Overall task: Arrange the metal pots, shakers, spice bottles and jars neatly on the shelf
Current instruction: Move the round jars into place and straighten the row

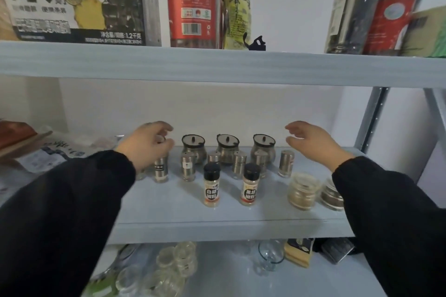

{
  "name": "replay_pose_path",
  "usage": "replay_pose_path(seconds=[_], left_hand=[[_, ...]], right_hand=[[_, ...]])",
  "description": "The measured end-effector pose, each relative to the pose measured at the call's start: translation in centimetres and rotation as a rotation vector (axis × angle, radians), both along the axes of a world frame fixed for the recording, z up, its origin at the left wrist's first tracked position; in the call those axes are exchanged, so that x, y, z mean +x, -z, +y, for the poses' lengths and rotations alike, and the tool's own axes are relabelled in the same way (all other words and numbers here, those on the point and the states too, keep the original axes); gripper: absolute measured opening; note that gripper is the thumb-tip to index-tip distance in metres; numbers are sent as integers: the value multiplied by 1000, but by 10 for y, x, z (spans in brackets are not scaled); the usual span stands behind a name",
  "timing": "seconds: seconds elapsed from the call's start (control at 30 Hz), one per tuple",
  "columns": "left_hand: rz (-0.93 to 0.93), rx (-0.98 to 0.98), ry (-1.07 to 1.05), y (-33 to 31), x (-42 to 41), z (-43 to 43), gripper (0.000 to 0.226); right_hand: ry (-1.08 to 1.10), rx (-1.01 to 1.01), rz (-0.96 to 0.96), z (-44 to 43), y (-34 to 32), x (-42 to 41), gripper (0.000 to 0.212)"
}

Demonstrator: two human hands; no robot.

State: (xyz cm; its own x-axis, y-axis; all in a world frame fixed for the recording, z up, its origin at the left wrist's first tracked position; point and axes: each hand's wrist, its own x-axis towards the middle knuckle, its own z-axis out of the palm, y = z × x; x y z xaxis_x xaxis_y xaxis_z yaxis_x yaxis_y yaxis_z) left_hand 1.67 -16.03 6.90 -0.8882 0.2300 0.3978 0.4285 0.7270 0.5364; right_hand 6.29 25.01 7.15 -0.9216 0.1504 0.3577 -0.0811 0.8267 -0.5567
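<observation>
On the middle shelf, left hand is cupped over a pot, grip unclear; right hand is spread, empty, likely for aligning rows.

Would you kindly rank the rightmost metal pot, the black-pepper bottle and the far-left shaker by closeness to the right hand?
From the right hand:
1. Rightmost metal pot, just left of the fingertips, back row.
2. Black-pepper bottle, front row, centre.
3. Far-left shaker, under the left hand.
</observation>
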Motion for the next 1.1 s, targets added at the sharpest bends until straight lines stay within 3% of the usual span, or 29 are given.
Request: replay_pose_path(seconds=[0.13, 0.27, 0.43, 0.73, 0.93, 1.1], left_hand=[[-20, -62, -18, -1, -11, -9, 29], [-17, -101, 33, -2, -10, 8, 29], [-6, -108, 5, 4, -7, 18, 27], [-20, -31, -59, 11, 0, 17, 26], [-44, -11, -62, 5, 5, 14, 34], [-3, -23, -150, -9, -2, -19, 18]], right_hand=[[45, 266, -236, 34, -2, -28, 44], [-63, 379, -375, 36, 2, -41, 47], [-137, 389, -332, 33, 11, -51, 29], [-120, 339, -294, 35, 15, -55, 19], [-113, 341, -298, 37, 20, -55, 23], [-90, 297, -197, 25, 8, -55, 51]])
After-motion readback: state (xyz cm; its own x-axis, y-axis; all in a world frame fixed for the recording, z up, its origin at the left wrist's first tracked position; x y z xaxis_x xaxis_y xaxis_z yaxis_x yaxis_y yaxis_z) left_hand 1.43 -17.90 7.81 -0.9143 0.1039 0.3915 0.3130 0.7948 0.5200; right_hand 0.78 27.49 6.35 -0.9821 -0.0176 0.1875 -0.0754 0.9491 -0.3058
